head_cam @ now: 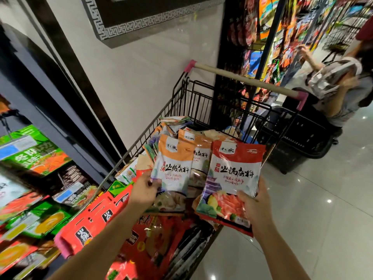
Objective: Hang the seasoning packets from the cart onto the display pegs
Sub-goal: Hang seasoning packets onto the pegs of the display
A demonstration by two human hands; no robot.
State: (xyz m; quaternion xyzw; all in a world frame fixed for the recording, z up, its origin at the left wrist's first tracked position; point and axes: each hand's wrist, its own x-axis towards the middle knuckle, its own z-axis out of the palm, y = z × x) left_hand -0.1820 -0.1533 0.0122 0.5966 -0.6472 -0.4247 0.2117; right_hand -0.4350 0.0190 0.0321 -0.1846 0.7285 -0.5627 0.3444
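Note:
A black wire shopping cart (182, 102) stands in front of me, piled with seasoning packets. My left hand (144, 191) grips the lower left edge of an orange-topped packet (173, 168), with another orange one (201, 156) right behind it. My right hand (255, 209) holds a red-topped packet (234, 174) by its lower right corner. Both packets are held upright above the cart's load. Red packets (145, 235) lie at the near end of the cart. The display with hanging green and orange packets (38, 156) is on my left; its pegs are mostly hidden.
A white wall (141, 81) rises behind the cart. On the right a person crouches (341, 85) beside a black basket (298, 142), facing another shelf of hanging goods (268, 37). Shiny tiled floor (323, 209) spreads to the right.

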